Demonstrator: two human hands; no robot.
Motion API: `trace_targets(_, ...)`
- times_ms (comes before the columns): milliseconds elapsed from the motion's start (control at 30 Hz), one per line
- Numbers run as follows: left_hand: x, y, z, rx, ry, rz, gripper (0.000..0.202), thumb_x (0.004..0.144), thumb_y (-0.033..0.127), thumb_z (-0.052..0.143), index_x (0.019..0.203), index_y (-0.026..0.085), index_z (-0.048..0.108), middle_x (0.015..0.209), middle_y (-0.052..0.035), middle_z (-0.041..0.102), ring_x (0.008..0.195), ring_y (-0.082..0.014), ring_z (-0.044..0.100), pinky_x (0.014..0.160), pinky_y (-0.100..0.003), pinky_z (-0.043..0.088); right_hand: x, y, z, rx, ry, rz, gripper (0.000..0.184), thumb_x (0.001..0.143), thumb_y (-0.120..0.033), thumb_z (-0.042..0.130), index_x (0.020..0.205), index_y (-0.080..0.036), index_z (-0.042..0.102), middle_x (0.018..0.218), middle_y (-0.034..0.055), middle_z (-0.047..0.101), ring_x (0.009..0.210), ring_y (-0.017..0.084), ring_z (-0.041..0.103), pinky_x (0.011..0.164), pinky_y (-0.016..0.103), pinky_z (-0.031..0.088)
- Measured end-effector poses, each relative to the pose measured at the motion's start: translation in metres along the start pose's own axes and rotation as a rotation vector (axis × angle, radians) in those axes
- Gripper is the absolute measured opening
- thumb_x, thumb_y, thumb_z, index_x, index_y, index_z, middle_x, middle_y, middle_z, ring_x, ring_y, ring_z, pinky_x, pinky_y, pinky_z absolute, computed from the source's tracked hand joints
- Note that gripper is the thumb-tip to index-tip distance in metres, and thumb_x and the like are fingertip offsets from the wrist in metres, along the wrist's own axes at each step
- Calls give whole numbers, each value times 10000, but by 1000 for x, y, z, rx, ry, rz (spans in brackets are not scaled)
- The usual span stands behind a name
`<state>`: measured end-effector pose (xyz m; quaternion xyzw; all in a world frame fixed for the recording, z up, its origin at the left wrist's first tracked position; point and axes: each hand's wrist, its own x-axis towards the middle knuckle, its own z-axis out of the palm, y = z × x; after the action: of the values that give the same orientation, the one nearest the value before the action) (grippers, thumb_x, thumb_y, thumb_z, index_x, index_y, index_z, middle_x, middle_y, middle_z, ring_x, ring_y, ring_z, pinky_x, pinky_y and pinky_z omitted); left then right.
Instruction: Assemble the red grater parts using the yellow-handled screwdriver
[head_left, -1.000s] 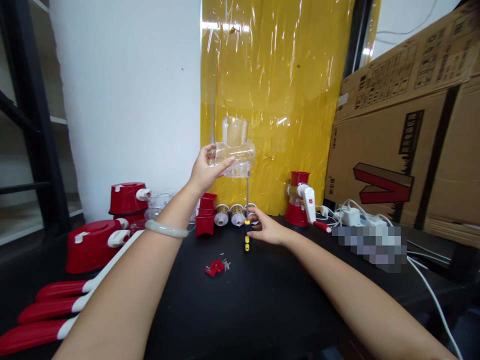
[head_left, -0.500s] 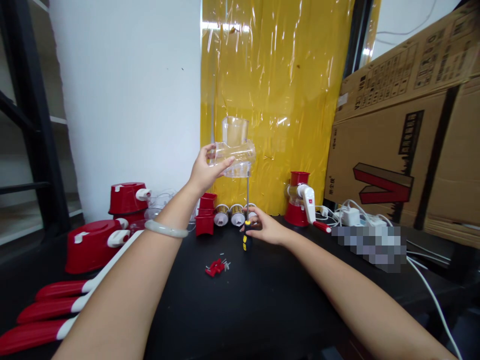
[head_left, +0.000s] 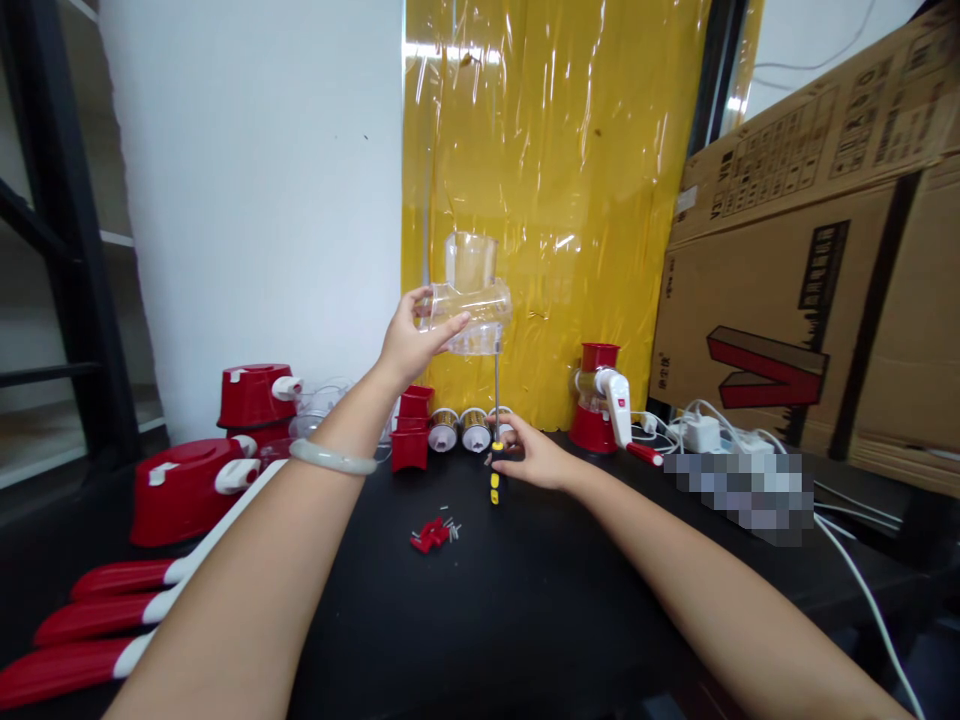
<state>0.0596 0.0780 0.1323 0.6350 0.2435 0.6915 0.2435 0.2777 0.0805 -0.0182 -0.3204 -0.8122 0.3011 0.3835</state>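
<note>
Clear plastic housing [head_left: 471, 300], a horizontal barrel with an open squarish chute above and a short collar below, is held up over the table in the left hand [head_left: 420, 335]. That hand closes around the barrel's left end, thumb along its near face, fingers mostly hidden behind. It looks light, stiff and slick, probably prone to cracking under hard twisting; the barrel seems the surest hold, the thin chute walls less so.

Below, the right hand [head_left: 529, 455] has thumb and fingertips about a black-and-yellow-handled screwdriver [head_left: 496, 485], pinched near the handle's top. Its slim steel shaft stands upright, the tip at the collar's right edge; whether it sits in a screw is too small to tell. The ribbed-looking handle should turn easily in a light pinch.

Beneath them, glossy red plastic bits [head_left: 431, 537] lie with thin silvery metal pins [head_left: 453, 530] on the matt black tabletop [head_left: 420, 640]. Farther back are angular red plastic hoppers [head_left: 410, 445] and pale-ended cylindrical drums [head_left: 443, 431]; to the right stands a red-and-white cranked machine [head_left: 598, 420]. Behind hangs a rippled, shiny yellow plastic curtain [head_left: 547, 200].
</note>
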Motion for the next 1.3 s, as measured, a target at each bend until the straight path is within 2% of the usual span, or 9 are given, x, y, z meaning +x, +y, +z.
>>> trace_targets(100,-1,1,0,-1,-6,-3,607,726,295,876,1238,241,556,1316,-132,591,1256,-321,581,828,-421,643,2,1,0,-94,78,46,859,669,-444,879,1364,-186,443,860,-26,544,833,175,608,935,441,514)
trace_targets(233,-1,1,0,-8,-7,1,593,728,293,872,1232,247,563,1310,-125,596,1250,-326,587,836,-442,643,0,-3,-1,-94,81,64,867,690,-523,851,1374,-185,439,1065,56,569,970,203,611,955,441,503)
trace_targets(333,-1,1,0,-9,-3,-5,615,723,298,875,1245,240,556,1329,-137,584,1261,-335,582,835,-455,643,-2,-5,0,-79,46,43,878,701,-466,851,1403,-186,403,1172,102,592,1126,249,618,1011,464,483)
trace_targets(400,-1,1,0,-3,-1,-3,620,725,297,875,1251,235,551,1342,-147,575,1277,-338,570,832,-446,644,-3,-6,1,-35,7,9,840,724,-387,837,1408,-195,388,1129,89,626,1160,254,637,1025,462,487)
trace_targets(533,-1,3,0,-2,3,-12,610,723,294,880,1236,241,555,1332,-138,582,1273,-328,571,830,-418,645,-3,-4,3,33,-50,-5,652,774,-317,786,1335,-212,471,997,47,682,1004,223,708,995,454,513)
trace_targets(700,-2,3,1,-10,6,-14,597,723,293,885,1224,243,563,1326,-132,582,1263,-322,575,837,-422,644,0,-1,5,-22,-54,17,418,773,-343,795,1133,-209,630,891,27,688,822,191,676,864,402,538)
trace_targets(800,-2,3,0,-21,2,-13,596,724,301,886,1221,247,562,1325,-130,583,1251,-321,584,835,-429,644,1,-1,5,-58,-34,26,387,754,-357,816,1072,-202,658,825,3,654,725,152,605,753,335,516)
trace_targets(933,0,1,0,-29,-15,-8,588,743,302,870,1235,253,552,1350,-128,575,1273,-322,574,839,-429,644,2,-1,5,-98,-11,34,398,723,-376,839,1011,-169,658,834,-9,602,648,100,480,644,266,427)
trace_targets(1300,1,-1,-1,-4,-20,-8,607,749,318,865,1254,240,537,1369,-150,550,1274,-325,569,793,-408,652,2,-5,6,-61,-7,58,294,782,-323,793,978,-168,638,847,-5,599,686,113,516,685,274,444)
